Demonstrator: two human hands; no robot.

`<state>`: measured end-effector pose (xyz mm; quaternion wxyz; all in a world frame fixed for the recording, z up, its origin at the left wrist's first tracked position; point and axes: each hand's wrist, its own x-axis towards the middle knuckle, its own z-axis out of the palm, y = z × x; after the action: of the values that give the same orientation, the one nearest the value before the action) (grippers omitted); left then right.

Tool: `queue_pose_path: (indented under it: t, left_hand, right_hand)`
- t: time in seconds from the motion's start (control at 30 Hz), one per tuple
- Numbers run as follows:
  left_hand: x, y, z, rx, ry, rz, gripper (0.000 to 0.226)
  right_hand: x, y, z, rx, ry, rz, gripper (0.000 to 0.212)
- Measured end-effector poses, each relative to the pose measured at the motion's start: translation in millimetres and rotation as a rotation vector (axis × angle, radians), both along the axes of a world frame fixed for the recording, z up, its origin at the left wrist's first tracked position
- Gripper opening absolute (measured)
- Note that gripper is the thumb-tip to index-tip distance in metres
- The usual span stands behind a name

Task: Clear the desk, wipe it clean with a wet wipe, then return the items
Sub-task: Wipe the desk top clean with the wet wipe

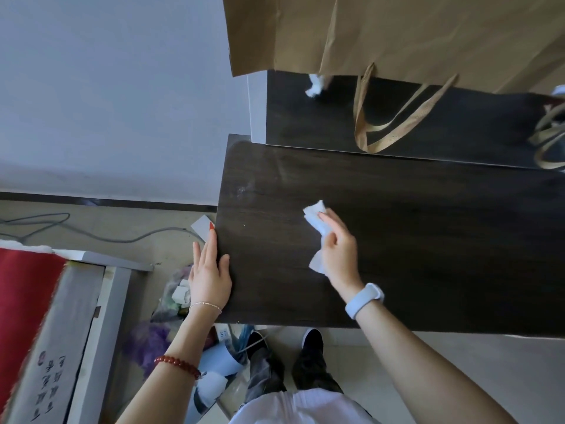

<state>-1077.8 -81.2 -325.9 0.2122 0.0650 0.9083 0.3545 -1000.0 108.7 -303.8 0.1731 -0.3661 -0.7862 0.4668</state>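
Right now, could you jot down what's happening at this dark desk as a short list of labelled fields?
Surface: dark wood-grain desk
Right hand: holds a crumpled white wet wipe against the desktop
Left hand: rests flat on the desk's left edge
Raised shelf behind: brown paper bag with woven handles
Stage: wiping
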Motion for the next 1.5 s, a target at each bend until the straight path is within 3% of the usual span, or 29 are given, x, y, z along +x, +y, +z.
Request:
queue_pose_path:
  t: [0.17, 0.3, 0.53, 0.73, 0.87, 1.03, 1.2, 1.3, 1.37, 1.5]
  left_hand:
    - [2, 1, 1, 0.010, 0.021, 0.013, 0.054]
    - [2, -1, -4, -0.001, 0.036, -0.005, 0.053]
    - [3, -1, -6, 0.012, 0.026, -0.027, 0.052]
    - [0, -4, -6, 0.061, 0.008, -0.031, 0.052]
    - [-5, -9, -9, 0.101, 0.010, -0.066, 0.052]
    - [-9, -19, -16, 0.341, -0.126, 0.047, 0.045]
    - [-13, -30, -15, 0.557, -0.268, 0.263, 0.028]
    - [-13, -34, -9, 0.649, -0.347, 0.323, 0.036]
    - [-13, -36, -8, 0.663, -0.360, 0.329, 0.042]
    - [-15, -37, -13, 0.634, -0.389, 0.331, 0.046]
  right_hand:
    - [26, 34, -23, 0.309, -0.249, -0.003, 0.047]
    - [32, 34, -35, 0.543, -0.379, 0.144, 0.054]
    - [19, 10, -38, 0.581, -0.545, 0.218, 0.056]
    - [-61, 24, -33, 0.563, -0.541, 0.215, 0.057]
    - [-116, 21, -36, 0.624, -0.510, 0.346, 0.054]
    - [-133, -17, -37, 0.697, -0.371, 0.706, 0.054]
    - [-79, -59, -35, 0.810, -0.203, 1.172, 0.056]
    - [-54, -57, -35, 0.856, -0.162, 1.391, 0.055]
    - [-64, -51, -36, 0.914, -0.165, 1.392, 0.055]
    - [-126, -40, -35, 0.853, -0.313, 1.076, 0.056]
